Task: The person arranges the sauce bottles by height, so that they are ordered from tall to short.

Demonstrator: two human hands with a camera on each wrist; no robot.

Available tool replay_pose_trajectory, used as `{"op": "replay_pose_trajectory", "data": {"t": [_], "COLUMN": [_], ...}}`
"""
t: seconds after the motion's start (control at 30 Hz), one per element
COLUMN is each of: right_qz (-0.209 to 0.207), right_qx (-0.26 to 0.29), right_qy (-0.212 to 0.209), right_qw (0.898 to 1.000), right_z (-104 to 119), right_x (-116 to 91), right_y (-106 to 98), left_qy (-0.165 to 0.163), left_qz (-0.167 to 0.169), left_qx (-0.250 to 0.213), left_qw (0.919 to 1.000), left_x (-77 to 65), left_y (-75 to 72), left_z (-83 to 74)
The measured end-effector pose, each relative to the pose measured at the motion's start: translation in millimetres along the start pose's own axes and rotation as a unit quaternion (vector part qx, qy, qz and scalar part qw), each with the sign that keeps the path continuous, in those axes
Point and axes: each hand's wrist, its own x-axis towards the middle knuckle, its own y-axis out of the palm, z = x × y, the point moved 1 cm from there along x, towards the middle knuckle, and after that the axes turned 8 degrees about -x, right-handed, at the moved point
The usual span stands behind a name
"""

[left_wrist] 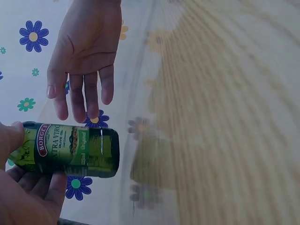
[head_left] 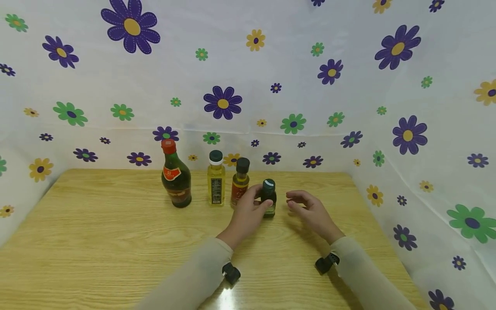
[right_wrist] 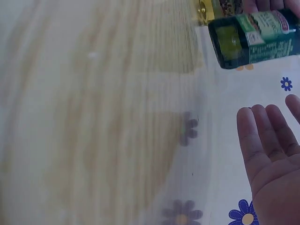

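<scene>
A small dark green olive oil bottle [head_left: 269, 197] stands upright at the right end of a row of bottles. My left hand [head_left: 248, 212] grips it from the left, thumb in front and fingers behind. Its label, reading Borges extra virgin olive oil, faces the left wrist camera on the bottle [left_wrist: 70, 147]. To the right of the bottle, apart from it, my right hand [head_left: 310, 213] holds nothing, its fingers loosely bent. In the right wrist view the palm and fingers of that hand [right_wrist: 272, 154] lie below the olive oil bottle [right_wrist: 255, 37].
Left of the olive oil stand a red-labelled bottle with a black cap [head_left: 240, 183], a clear bottle of yellow oil [head_left: 216, 181] and a larger green bottle with a red cap [head_left: 176, 178]. The wooden table [head_left: 116, 241] meets a flower-patterned cloth [head_left: 294, 94] behind and at the sides.
</scene>
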Motion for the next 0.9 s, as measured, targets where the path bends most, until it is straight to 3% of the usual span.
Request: {"op": "replay_pose_trajectory", "data": {"t": [0.2, 0.43, 0.67, 0.9], "right_qz": [0.011, -0.003, -0.007, -0.001], "right_qx": [0.056, 0.03, 0.036, 0.036], "right_qy": [-0.004, -0.002, 0.003, 0.005], "right_qw": [0.998, 1.0, 0.999, 0.999], "right_z": [1, 0, -3, -7], "right_x": [0, 0, -2, -3], "right_y": [1, -1, -5, -4], "left_qy": [0.014, 0.023, 0.017, -0.002], "left_qz": [-0.026, -0.059, -0.074, -0.068], "left_qx": [0.007, 0.006, -0.001, -0.01], "left_qw": [0.9995, 0.998, 0.9971, 0.9976], "left_x": [5.2, 9.7, 15.0, 18.7], "left_y": [9.5, 21.9, 26.3, 26.5], "left_z": [-0.8, 5.3, 5.5, 2.4]}}
